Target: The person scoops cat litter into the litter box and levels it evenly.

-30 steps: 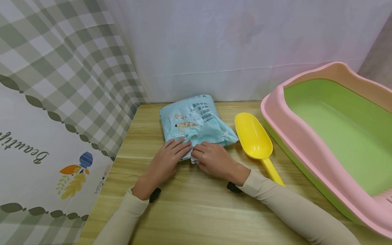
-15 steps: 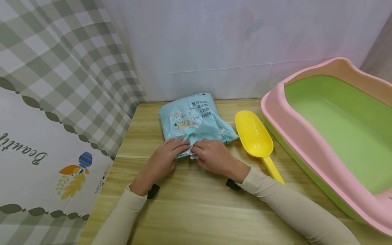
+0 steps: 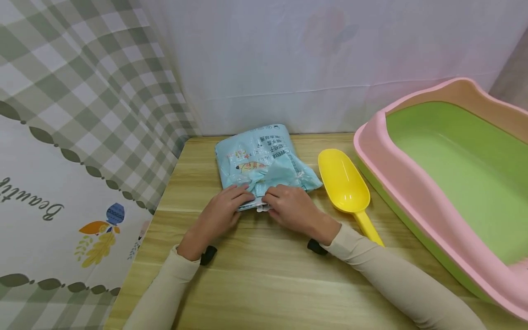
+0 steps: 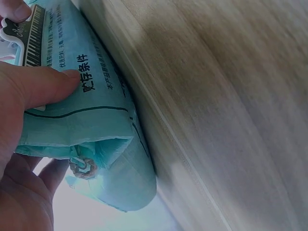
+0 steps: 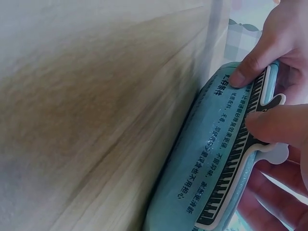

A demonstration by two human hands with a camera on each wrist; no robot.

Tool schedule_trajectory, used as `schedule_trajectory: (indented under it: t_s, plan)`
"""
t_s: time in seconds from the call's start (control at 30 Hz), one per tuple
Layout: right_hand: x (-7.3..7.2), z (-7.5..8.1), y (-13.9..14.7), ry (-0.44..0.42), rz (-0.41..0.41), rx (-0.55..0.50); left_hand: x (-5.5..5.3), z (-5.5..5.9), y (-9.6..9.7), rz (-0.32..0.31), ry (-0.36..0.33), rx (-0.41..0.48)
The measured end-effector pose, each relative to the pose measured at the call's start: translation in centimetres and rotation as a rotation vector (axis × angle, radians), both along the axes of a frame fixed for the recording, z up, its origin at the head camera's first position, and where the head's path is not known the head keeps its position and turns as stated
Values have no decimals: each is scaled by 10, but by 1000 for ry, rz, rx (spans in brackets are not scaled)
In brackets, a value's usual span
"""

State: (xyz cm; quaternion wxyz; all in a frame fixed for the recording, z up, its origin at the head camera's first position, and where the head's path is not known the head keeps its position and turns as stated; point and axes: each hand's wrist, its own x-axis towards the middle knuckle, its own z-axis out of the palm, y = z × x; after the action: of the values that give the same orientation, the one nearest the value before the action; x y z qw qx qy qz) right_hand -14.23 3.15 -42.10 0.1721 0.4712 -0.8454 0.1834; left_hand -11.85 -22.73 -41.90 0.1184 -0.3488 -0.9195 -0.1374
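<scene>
A light blue cat litter bag (image 3: 255,149) lies on the table with its near edge folded over. My left hand (image 3: 218,213) grips that fold on the left, its thumb (image 4: 53,86) on the printed side and fingers behind. My right hand (image 3: 294,208) pinches a bag clip (image 5: 231,163) with a piano-key pattern, which lies along the fold. The right thumb (image 5: 274,125) presses the clip's dark middle, with the other fingers behind the bag. From the head view the clip is mostly hidden; only a white bit shows between the hands.
Right of the bag a yellow scoop (image 3: 344,183) lies on the wooden table (image 3: 255,284). Beyond it stands a pink and green litter box (image 3: 400,160). A checked cloth (image 3: 95,91) hangs at the left, and a pale curtain (image 3: 264,64) hangs behind the table.
My right hand has shifted slightly to the right, leaving a bit more of the folded edge visible between the hands. Both hands keep hold at the bag's near edge.
</scene>
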Motion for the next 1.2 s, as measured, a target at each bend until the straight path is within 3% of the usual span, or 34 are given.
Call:
schedule_trajectory:
  t_s: [0.3,0.67,1.0,1.2]
  plan:
    - [4,-3,2,29,11,-14,1,-4,1,-5,37,2]
    - [2,-3,3,129,27,15,1,-5,5,41,20,2]
    - [2,-2,1,167,21,17,1,-2,3,58,15,-13]
    - [4,-1,1,147,3,12,1,-3,2,49,22,-14]
